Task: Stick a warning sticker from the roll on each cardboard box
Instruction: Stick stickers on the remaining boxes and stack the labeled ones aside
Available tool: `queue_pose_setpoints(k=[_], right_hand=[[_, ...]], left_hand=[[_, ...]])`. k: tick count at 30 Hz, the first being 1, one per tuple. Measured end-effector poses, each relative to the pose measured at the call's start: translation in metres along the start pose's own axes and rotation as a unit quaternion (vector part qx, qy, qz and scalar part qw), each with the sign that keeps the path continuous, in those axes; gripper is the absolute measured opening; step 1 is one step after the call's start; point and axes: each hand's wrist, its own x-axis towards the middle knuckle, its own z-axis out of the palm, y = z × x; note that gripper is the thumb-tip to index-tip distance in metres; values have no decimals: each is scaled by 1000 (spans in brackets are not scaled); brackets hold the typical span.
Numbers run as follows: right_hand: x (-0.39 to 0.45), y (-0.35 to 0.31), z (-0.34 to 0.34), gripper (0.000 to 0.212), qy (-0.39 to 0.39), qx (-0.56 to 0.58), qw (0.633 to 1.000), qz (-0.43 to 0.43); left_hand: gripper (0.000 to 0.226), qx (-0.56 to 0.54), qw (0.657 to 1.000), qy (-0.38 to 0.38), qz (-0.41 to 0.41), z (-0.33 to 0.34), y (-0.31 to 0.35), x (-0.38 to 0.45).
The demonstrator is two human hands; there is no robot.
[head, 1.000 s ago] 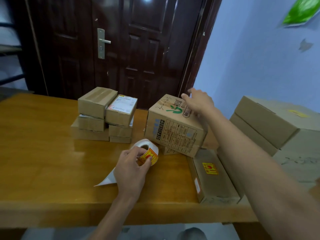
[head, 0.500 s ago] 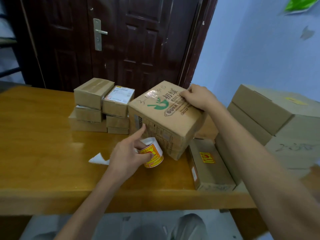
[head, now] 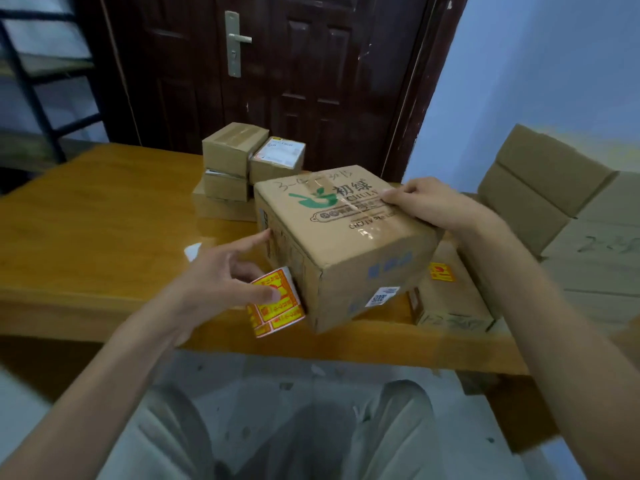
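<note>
A large cardboard box [head: 349, 251] with a green logo sits near the table's front edge. My right hand [head: 426, 202] grips its far right top edge. My left hand [head: 221, 275] holds the roll of yellow and red warning stickers [head: 277, 303] against the box's left side, thumb on the roll and index finger touching the box. A flat box [head: 450, 299] to the right carries a yellow sticker [head: 441, 271]. A stack of small boxes [head: 242, 168] stands behind.
Big cardboard boxes [head: 554, 202] are piled at the right. The wooden table [head: 86, 230] reaches left. A strip of white backing paper [head: 193, 251] lies behind my left hand. A dark door [head: 277, 81] stands beyond the table. My knees show below.
The large box has been dragged toward the front edge and turned, now flat on the table. My left hand with the roll came nearer along its left side.
</note>
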Motion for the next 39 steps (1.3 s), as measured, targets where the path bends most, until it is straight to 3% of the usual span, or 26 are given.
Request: queue_pose_setpoints(k=[5, 11, 15, 20, 22, 24, 27, 29, 39], right_hand=[[-23, 2, 29, 43, -78, 46, 996, 9], [-47, 5, 52, 45, -97, 64, 993, 13], [-65, 27, 43, 44, -67, 96, 993, 24], [-47, 42, 46, 60, 46, 18, 998, 35], [-47, 41, 51, 60, 126, 23, 992, -9], [-57, 37, 53, 48, 175, 68, 975, -114], [-73, 40, 62, 49, 99, -35, 965, -239], [-72, 43, 68, 56, 85, -107, 958, -253], [-71, 11, 101, 51, 181, -101, 956, -209]], left_hand=[[97, 46, 998, 5, -46, -18, -5, -23], [93, 80, 992, -22, -94, -38, -10, -38], [93, 81, 994, -21, -73, -24, -7, -22], [94, 81, 995, -15, -55, 3, -6, 12], [92, 70, 996, 13, -50, 9, -10, 20], [88, 37, 996, 55, -55, 10, -15, 21], [80, 1, 995, 89, -51, 9, -24, 11], [75, -9, 993, 115, -36, 6, -25, 3], [46, -57, 948, 281, 139, -33, 44, -13]])
